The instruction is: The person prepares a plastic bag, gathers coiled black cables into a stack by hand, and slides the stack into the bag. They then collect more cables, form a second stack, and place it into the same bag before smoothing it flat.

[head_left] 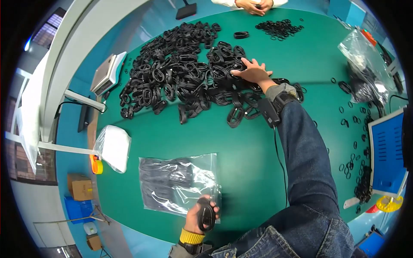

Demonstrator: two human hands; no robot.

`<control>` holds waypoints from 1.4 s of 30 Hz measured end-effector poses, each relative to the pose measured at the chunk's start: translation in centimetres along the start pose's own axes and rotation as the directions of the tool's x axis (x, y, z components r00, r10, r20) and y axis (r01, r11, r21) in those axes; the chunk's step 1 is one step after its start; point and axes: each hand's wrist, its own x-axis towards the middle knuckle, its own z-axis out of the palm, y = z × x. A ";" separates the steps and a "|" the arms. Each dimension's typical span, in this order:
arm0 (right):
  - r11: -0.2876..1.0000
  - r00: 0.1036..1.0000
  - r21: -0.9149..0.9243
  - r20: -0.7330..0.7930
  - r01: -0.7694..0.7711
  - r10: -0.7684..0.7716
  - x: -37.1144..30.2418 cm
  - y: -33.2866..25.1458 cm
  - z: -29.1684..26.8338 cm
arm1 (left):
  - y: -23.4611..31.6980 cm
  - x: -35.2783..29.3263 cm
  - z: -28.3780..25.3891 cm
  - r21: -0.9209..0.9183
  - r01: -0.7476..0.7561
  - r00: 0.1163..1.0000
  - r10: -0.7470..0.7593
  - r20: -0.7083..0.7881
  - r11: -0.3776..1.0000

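Observation:
My left hand (198,216) is closed round a coiled black cable (206,216) near the front edge of the table. Just beyond it lies a clear plastic bag (203,165) with dark cables packed inside. My right arm stretches far forward across the table. At its end my right hand (254,72) has its fingers spread over the right side of a big pile of coiled black cables (185,71). Whether its fingertips touch the coils I cannot tell.
Black rings (279,29) lie at the far side near another person's hands (254,6). Clear bags (365,56) stand at the right, above a blue box (387,150). At left are a scale (105,74), white bags (115,146) and tape (96,164). A thin cord (279,155) trails from my right wrist.

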 end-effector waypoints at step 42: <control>0.741 0.923 0.643 -0.376 0.194 0.085 -27.8 15.2 -4.7 | -6.1 1.4 4.4 -0.106 0.179 0.972 -0.159 0.174 0.978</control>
